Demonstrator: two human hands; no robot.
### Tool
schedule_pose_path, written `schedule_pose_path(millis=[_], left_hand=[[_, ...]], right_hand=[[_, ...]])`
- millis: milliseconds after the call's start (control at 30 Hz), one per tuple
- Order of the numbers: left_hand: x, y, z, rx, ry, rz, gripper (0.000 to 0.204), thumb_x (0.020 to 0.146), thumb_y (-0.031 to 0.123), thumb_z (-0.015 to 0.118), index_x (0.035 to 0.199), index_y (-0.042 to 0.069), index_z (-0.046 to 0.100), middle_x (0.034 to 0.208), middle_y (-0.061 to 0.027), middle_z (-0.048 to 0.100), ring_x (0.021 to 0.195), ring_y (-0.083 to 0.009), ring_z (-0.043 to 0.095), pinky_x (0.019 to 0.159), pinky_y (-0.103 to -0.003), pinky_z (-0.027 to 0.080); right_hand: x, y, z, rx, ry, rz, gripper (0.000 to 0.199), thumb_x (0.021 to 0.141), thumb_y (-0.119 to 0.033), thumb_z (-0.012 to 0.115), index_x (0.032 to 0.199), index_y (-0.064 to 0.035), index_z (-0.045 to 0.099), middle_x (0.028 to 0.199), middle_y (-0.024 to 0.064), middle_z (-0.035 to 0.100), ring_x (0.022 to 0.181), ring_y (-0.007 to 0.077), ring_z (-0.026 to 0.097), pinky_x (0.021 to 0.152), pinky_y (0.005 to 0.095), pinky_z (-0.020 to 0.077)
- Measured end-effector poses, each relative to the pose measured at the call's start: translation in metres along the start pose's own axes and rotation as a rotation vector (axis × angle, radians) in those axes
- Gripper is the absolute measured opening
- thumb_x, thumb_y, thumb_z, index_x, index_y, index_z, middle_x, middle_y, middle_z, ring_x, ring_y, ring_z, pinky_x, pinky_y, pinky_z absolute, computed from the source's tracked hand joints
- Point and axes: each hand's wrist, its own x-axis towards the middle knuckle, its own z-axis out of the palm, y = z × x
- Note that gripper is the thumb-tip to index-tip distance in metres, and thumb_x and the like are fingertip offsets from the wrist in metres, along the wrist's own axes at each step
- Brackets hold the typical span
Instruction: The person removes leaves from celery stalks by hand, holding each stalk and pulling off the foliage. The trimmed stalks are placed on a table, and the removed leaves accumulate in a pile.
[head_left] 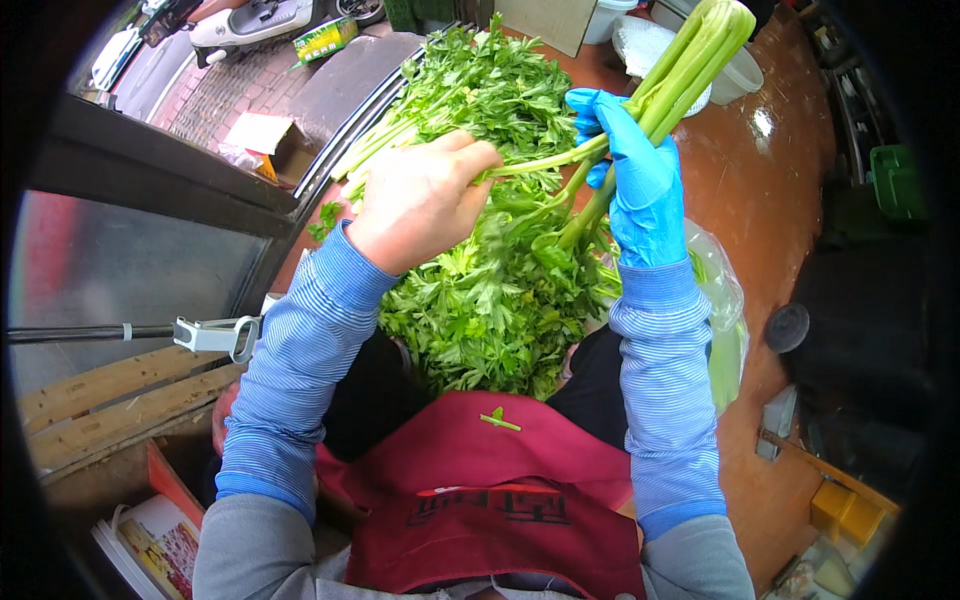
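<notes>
My right hand (642, 195), in a blue glove, is closed round a bunch of celery (690, 75). The bunch is tilted, its pale base pointing up and to the right, its leaves hanging toward my lap. With bare fingers pinched, my left hand (425, 200) grips one thin celery stalk (545, 162) that stretches sideways from the bunch. Below both hands lies a big heap of leafy celery (490, 325) between my knees. More celery (490, 90) is piled beyond it. A small green sprig (500, 420) rests on my dark red apron (440, 450).
On the right, a clear plastic bag (728, 300) holds some greens. White tubs (738, 78) stand at the far right on the brown floor (780, 190). A door frame (170, 160) and wooden slats (130, 390) are at left. Outside are a cardboard box (290, 150) and a scooter (250, 25).
</notes>
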Motion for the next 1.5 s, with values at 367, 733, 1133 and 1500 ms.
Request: schedule_pose_path(millis=[367, 733, 1133, 1500], left_hand=[[-0.019, -0.001, 0.031, 0.162, -0.154, 0.056, 0.014, 0.070, 0.006, 0.055, 0.083, 0.008, 0.056, 0.073, -0.0071, 0.053, 0.065, -0.0238, 0.058, 0.055, -0.035, 0.046], [-0.050, -0.062, 0.020, -0.780, -0.240, -0.740, 0.021, 0.082, 0.022, 0.059, 0.089, 0.003, 0.063, 0.070, -0.0017, 0.062, 0.054, -0.0082, 0.054, 0.048, -0.023, 0.043], [-0.021, -0.002, 0.019, -0.419, 0.162, -0.036, 0.019, 0.078, 0.000, 0.056, 0.096, 0.005, 0.061, 0.079, -0.0050, 0.061, 0.062, -0.0108, 0.054, 0.054, -0.023, 0.043], [-0.005, 0.011, 0.027, -0.017, -0.059, 0.026, 0.011, 0.080, 0.018, 0.058, 0.082, 0.007, 0.058, 0.074, -0.0079, 0.052, 0.065, -0.0264, 0.056, 0.056, -0.034, 0.045]], right_hand=[[0.002, 0.000, -0.003, 0.356, -0.081, 0.223, 0.024, 0.085, -0.027, 0.058, 0.093, -0.0037, 0.057, 0.070, 0.0029, 0.059, 0.068, 0.0145, 0.059, 0.045, 0.0212, 0.0388], [0.016, -0.010, -0.053, 0.510, -0.072, -0.011, 0.022, 0.086, -0.026, 0.057, 0.087, -0.0041, 0.055, 0.060, 0.0030, 0.050, 0.058, 0.0164, 0.052, 0.042, 0.0228, 0.0383], [0.009, 0.001, -0.032, 0.513, -0.014, 0.076, 0.028, 0.086, -0.027, 0.058, 0.098, -0.0027, 0.057, 0.073, 0.0026, 0.055, 0.068, 0.0142, 0.056, 0.049, 0.0208, 0.0431], [0.003, 0.006, -0.011, 0.568, -0.020, 0.136, 0.027, 0.087, -0.024, 0.056, 0.097, 0.0005, 0.054, 0.068, 0.0034, 0.051, 0.060, 0.0147, 0.052, 0.047, 0.0230, 0.0415]])
